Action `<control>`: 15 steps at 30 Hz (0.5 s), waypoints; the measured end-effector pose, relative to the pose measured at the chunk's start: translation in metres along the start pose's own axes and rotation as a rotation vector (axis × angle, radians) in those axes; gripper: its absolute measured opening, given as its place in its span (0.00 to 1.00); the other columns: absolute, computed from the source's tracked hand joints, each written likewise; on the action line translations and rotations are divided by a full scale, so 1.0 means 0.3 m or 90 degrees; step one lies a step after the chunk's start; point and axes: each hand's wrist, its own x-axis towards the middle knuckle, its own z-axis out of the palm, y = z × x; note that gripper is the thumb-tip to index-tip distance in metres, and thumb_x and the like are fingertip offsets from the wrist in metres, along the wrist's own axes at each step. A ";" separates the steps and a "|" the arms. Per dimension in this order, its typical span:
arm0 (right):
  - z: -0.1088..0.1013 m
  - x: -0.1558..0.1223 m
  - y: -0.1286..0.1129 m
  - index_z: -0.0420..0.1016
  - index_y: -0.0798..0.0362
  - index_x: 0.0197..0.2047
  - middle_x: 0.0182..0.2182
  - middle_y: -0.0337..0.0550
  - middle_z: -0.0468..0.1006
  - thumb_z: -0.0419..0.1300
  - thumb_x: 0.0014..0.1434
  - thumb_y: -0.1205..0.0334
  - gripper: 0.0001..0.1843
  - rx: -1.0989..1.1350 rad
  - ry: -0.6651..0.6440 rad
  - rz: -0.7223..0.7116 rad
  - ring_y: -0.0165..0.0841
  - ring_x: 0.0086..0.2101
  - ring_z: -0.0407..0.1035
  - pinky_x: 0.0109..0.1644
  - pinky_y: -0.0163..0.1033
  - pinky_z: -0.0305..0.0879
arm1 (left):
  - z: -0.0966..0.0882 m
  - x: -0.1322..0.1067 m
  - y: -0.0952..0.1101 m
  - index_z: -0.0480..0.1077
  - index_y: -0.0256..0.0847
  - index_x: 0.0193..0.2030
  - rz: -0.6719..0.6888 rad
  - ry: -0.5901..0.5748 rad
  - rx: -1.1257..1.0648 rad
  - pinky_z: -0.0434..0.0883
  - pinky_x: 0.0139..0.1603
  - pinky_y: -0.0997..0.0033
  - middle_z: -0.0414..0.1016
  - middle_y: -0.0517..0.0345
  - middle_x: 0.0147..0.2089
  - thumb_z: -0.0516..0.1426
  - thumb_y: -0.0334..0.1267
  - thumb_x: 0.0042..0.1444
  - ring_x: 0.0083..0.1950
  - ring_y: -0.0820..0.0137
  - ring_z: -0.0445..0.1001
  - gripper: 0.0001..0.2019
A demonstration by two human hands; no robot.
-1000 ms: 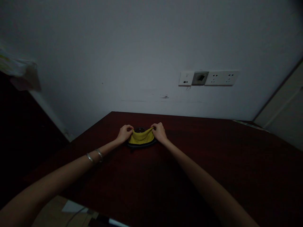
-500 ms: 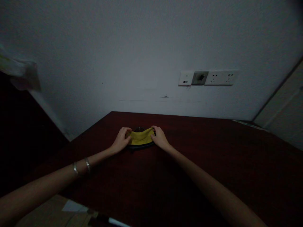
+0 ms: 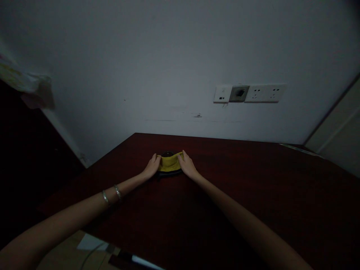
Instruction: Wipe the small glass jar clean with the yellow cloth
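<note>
A yellow cloth (image 3: 169,164) is stretched between my two hands above the dark red table. My left hand (image 3: 152,166) pinches its left end, thumb on the near side. At the right end, my right hand (image 3: 188,164) grips the cloth between thumb and fingers. Under the cloth's near edge shows a dark, curved thing (image 3: 170,173) whose kind I cannot make out. Just behind the cloth, a dark round object (image 3: 168,154) is partly hidden. Two silvery bracelets (image 3: 111,194) circle my left forearm.
The dark red tabletop (image 3: 239,187) meets a pale wall (image 3: 168,67) at the back. Sockets and switches (image 3: 250,93) are set in the wall at the right. A draped, light-coloured thing (image 3: 30,84) hangs at far left. Below the near edge, a white sheet (image 3: 91,243) lies low.
My left hand has moved right, closer to my right hand, and its fingers have closed more on the cloth. The cloth's visible span is shorter. The view has shifted slightly.
</note>
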 end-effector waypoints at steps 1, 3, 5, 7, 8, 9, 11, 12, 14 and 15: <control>0.006 0.007 -0.003 0.67 0.54 0.55 0.53 0.49 0.70 0.57 0.63 0.57 0.18 0.009 0.005 0.011 0.39 0.48 0.69 0.49 0.51 0.69 | 0.007 0.009 0.000 0.62 0.33 0.59 -0.009 0.011 -0.013 0.57 0.66 0.59 0.63 0.38 0.64 0.47 0.45 0.62 0.67 0.56 0.60 0.23; 0.018 0.021 -0.011 0.67 0.54 0.55 0.52 0.49 0.70 0.57 0.63 0.57 0.18 0.028 0.014 0.031 0.39 0.47 0.70 0.49 0.50 0.69 | 0.021 0.029 0.004 0.63 0.34 0.59 -0.016 0.030 -0.041 0.56 0.67 0.60 0.61 0.40 0.66 0.45 0.44 0.63 0.68 0.58 0.58 0.22; 0.031 0.036 -0.020 0.68 0.54 0.55 0.52 0.48 0.71 0.57 0.64 0.57 0.18 0.045 0.019 0.049 0.38 0.47 0.70 0.49 0.50 0.69 | 0.036 0.048 0.010 0.65 0.36 0.57 -0.016 0.047 -0.066 0.57 0.66 0.60 0.64 0.43 0.64 0.44 0.42 0.65 0.66 0.61 0.61 0.20; 0.046 0.051 -0.028 0.68 0.53 0.54 0.52 0.48 0.71 0.57 0.64 0.57 0.18 0.060 0.021 0.068 0.38 0.46 0.70 0.48 0.50 0.69 | 0.052 0.065 0.015 0.67 0.37 0.54 -0.009 0.061 -0.087 0.61 0.63 0.56 0.68 0.45 0.59 0.45 0.42 0.66 0.61 0.62 0.66 0.17; 0.053 0.059 -0.031 0.68 0.53 0.54 0.52 0.48 0.71 0.57 0.64 0.57 0.18 0.067 0.021 0.076 0.38 0.46 0.70 0.48 0.50 0.69 | 0.060 0.072 0.017 0.67 0.37 0.53 -0.005 0.065 -0.096 0.64 0.61 0.53 0.69 0.46 0.58 0.48 0.43 0.65 0.59 0.61 0.68 0.16; 0.062 0.067 -0.032 0.68 0.54 0.54 0.52 0.48 0.71 0.57 0.64 0.57 0.18 0.074 0.019 0.083 0.38 0.46 0.70 0.48 0.50 0.69 | 0.066 0.079 0.017 0.67 0.37 0.53 -0.001 0.069 -0.103 0.66 0.58 0.51 0.69 0.47 0.57 0.51 0.43 0.64 0.57 0.61 0.69 0.16; 0.078 0.081 -0.033 0.68 0.54 0.54 0.52 0.48 0.71 0.57 0.64 0.57 0.18 0.087 0.014 0.092 0.38 0.46 0.70 0.48 0.50 0.70 | 0.076 0.092 0.016 0.67 0.37 0.53 0.004 0.073 -0.112 0.68 0.56 0.51 0.69 0.48 0.56 0.54 0.43 0.62 0.55 0.61 0.70 0.16; 0.086 0.088 -0.033 0.68 0.54 0.54 0.52 0.48 0.71 0.57 0.64 0.57 0.18 0.094 0.009 0.093 0.38 0.46 0.70 0.48 0.50 0.70 | 0.079 0.099 0.014 0.68 0.37 0.52 0.006 0.074 -0.114 0.67 0.57 0.52 0.70 0.47 0.56 0.52 0.42 0.63 0.55 0.61 0.70 0.15; 0.098 0.101 -0.031 0.68 0.53 0.54 0.52 0.48 0.71 0.57 0.64 0.57 0.17 0.107 -0.002 0.092 0.38 0.46 0.70 0.48 0.49 0.70 | 0.080 0.112 0.011 0.71 0.36 0.49 0.012 0.072 -0.114 0.64 0.60 0.57 0.72 0.45 0.54 0.47 0.40 0.65 0.57 0.62 0.70 0.16; 0.103 0.108 -0.030 0.68 0.53 0.54 0.52 0.48 0.71 0.57 0.64 0.57 0.17 0.113 -0.009 0.089 0.38 0.46 0.70 0.48 0.49 0.70 | 0.080 0.119 0.010 0.72 0.36 0.48 0.016 0.069 -0.114 0.63 0.61 0.59 0.73 0.45 0.54 0.45 0.39 0.65 0.58 0.62 0.70 0.17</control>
